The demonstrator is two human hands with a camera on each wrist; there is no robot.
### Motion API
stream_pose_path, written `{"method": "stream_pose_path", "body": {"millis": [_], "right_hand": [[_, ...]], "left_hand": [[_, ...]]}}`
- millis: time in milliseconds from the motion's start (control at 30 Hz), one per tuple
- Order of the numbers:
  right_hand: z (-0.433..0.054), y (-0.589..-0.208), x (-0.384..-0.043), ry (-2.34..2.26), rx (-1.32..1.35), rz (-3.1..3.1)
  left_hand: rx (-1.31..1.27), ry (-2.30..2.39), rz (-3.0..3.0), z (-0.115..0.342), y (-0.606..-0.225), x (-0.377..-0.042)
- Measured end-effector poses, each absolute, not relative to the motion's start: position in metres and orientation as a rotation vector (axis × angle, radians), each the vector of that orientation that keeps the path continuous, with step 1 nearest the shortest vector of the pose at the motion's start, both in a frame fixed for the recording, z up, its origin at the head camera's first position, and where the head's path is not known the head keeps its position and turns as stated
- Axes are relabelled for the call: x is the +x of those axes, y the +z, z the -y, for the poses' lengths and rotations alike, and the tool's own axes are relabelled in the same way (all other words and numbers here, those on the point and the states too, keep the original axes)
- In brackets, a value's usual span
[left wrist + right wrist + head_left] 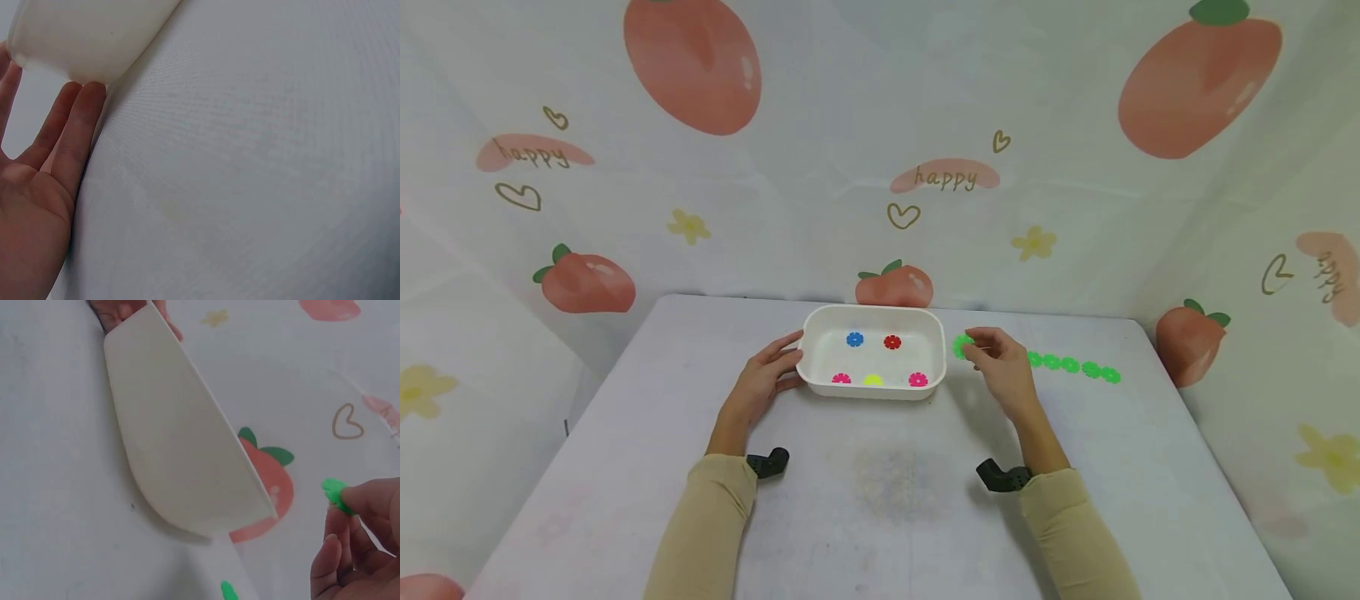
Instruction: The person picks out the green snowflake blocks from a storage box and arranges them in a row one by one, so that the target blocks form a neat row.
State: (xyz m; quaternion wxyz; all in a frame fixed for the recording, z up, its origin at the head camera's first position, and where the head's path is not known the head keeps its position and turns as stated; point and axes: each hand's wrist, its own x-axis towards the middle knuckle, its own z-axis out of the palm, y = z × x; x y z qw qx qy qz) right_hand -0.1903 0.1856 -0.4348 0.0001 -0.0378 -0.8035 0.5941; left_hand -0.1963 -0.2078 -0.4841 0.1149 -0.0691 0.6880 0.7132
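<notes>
A white tub (870, 392) stands on the table with small flower-shaped plastic discs inside: a blue disc (854, 339), a red disc (892, 342), a yellow disc (872, 380) and two pink ones. At the tub's left end, my left hand (760, 383) rests its extended fingers against the wall; the left wrist view shows the fingertips (94, 90) at the lower edge. To the right of the tub, my right hand (1003, 371) pinches a green disc (334, 492) between thumb and finger, raised above the table. Part of that disc hides behind the fingers.
A row of several green discs (1071, 365) extends rightward on the table (895, 533) beyond my right hand. One green disc (229, 590) shows near the tub's end in the right wrist view. Behind the table hangs a fruit-printed cloth (820, 167).
</notes>
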Motion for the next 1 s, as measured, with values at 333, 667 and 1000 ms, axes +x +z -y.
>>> {"method": "stream_pose_path", "body": {"millis": [333,667,1000], "right_hand": [[-0.213,-0.438,-0.187,1.856,-0.201,2.485],[-0.25,-0.445,-0.183,1.835,-0.274,2.408],[-0.284,-0.442,-0.18,1.785,-0.454,2.282]], "left_hand": [[-0.216,2.06,-2.032,0.207,-0.481,-0.198],[-0.214,2.067,-2.028,0.209,-0.481,-0.198],[-0.212,2.074,-2.036,0.207,-0.482,-0.196]]}}
